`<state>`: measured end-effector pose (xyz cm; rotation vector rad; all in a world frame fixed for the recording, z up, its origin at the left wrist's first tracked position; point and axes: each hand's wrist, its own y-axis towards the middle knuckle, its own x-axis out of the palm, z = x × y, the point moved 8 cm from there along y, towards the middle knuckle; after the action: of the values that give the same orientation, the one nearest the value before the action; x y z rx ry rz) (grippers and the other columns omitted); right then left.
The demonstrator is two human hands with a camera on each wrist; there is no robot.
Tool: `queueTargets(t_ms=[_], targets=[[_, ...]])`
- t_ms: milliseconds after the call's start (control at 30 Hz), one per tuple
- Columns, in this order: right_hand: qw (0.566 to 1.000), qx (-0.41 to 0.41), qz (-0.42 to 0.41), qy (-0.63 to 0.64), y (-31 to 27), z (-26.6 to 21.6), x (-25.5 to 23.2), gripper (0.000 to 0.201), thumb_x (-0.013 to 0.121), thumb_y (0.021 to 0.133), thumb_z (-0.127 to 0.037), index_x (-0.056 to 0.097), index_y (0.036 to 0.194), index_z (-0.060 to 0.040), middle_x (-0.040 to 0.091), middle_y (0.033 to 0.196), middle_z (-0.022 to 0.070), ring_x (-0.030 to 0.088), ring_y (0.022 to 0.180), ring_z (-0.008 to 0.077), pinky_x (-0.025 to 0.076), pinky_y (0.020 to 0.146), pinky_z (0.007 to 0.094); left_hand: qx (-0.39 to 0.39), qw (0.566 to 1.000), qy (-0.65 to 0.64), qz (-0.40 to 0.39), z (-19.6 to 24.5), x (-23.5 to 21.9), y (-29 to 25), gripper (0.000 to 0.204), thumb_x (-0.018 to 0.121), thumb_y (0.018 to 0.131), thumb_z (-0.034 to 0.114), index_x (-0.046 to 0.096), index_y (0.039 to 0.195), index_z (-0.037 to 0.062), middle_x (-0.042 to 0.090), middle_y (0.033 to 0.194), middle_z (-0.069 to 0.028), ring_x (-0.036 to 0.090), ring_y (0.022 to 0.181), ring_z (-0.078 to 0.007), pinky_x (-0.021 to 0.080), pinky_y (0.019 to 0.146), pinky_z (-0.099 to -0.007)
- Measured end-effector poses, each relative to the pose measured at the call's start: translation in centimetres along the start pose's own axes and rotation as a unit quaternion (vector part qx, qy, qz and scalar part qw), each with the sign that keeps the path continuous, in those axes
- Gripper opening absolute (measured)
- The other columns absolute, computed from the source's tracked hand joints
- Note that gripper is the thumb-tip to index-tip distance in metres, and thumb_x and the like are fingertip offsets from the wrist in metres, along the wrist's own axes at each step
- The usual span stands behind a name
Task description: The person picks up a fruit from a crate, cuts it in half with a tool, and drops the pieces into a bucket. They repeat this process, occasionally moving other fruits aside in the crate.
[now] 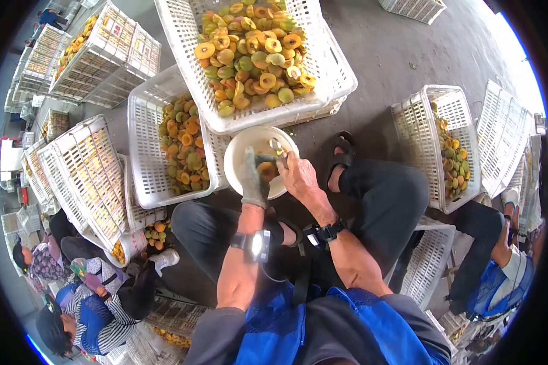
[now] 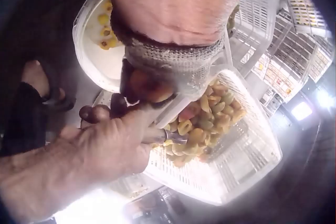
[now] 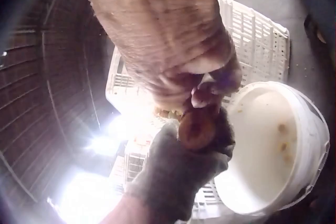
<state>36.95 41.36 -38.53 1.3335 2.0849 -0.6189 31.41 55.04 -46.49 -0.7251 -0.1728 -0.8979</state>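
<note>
My left hand [image 1: 254, 176], in a grey glove, grips a cut orange fruit half [image 1: 266, 171] over a white bucket [image 1: 231, 159]. In the right wrist view the fruit's cut face [image 3: 197, 130] shows a dark hollow, held by the gloved hand [image 3: 176, 163]. Bare and close beside it, my right hand [image 1: 302, 179] grips a small metal tool [image 1: 276, 145] with a rounded, shiny end. The left wrist view shows the tool's metal end [image 2: 176, 138] sticking out from the right hand [image 2: 105, 148]. Small yellow pieces [image 2: 105, 32] lie in the bucket.
A white crate [image 1: 225, 125] heaped with cut fruit stands just beyond the bucket. More fruit crates stand at left [image 1: 141, 152] and right [image 1: 429, 146]. Stacked crates [image 1: 91, 176] line the far left. Other people sit at lower left [image 1: 97, 316] and right [image 1: 499, 286].
</note>
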Motion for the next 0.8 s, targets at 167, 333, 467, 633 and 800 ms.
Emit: queueTargets(t_ms=[167,333,467,633,800], targets=[[0.998,-0.019,-0.048,-0.024,-2.6,-0.2,1.8,0.019,0.058,0.094,-0.015,0.054,0.094,0.0035,0.062,0.068,0.029,0.065,0.07,0.0481,0.051,0.062,0.0551,0.027,0.993,-0.066,0.097,-0.3,-2.1,0.3,0.052,0.05,0.104,0.05,0.067,0.084,0.0052,0.068,0.076,-0.0059,0.063,0.066,-0.0187,0.053,0.063,-0.0301],[0.993,-0.06,-0.095,-0.021,-4.2,-0.9,3.9,0.015,0.057,0.089,-0.009,0.052,0.093,0.0044,0.063,0.073,0.0282,0.066,0.073,0.0465,0.051,0.063,0.0546,0.039,0.986,-0.091,0.137,1.3,-1.8,-0.4,0.054,0.048,0.105,0.048,0.066,0.082,0.0021,0.068,0.072,-0.0095,0.062,0.057,-0.0217,0.053,0.056,-0.0325],[0.992,-0.038,-0.112,-0.039,-4.5,-0.7,5.3,0.014,0.059,0.087,-0.005,0.051,0.094,0.0052,0.064,0.074,0.0276,0.066,0.075,0.0464,0.051,0.064,0.0541,0.026,0.978,-0.088,0.185,1.0,-2.0,-1.0,0.055,0.048,0.104,0.048,0.067,0.08,0.0021,0.067,0.069,-0.0101,0.061,0.054,-0.0216,0.052,0.052,-0.0324],[0.989,-0.061,-0.112,0.076,-4.6,-0.2,7.9,0.007,0.061,0.085,-0.002,0.056,0.087,0.0026,0.063,0.069,0.0251,0.066,0.065,0.0395,0.05,0.057,0.047,0.06,0.986,0.029,0.15,0.9,-3.5,0.3,0.055,0.047,0.105,0.048,0.064,0.077,0.0037,0.066,0.066,-0.012,0.061,0.051,-0.0225,0.05,0.048,-0.0324],[0.736,0.249,-0.394,0.491,-6.2,-2.1,7.6,0.009,0.067,0.09,-0.009,0.06,0.083,-0.009,0.047,0.058,-0.0018,0.04,0.043,0.0085,0.031,0.04,0.0253,0.037,0.995,0.087,0.028,4.0,0.0,-1.4,0.052,0.059,0.1,0.044,0.066,0.069,0.0031,0.064,0.06,-0.0087,0.058,0.047,-0.0166,0.048,0.048,-0.0278]])
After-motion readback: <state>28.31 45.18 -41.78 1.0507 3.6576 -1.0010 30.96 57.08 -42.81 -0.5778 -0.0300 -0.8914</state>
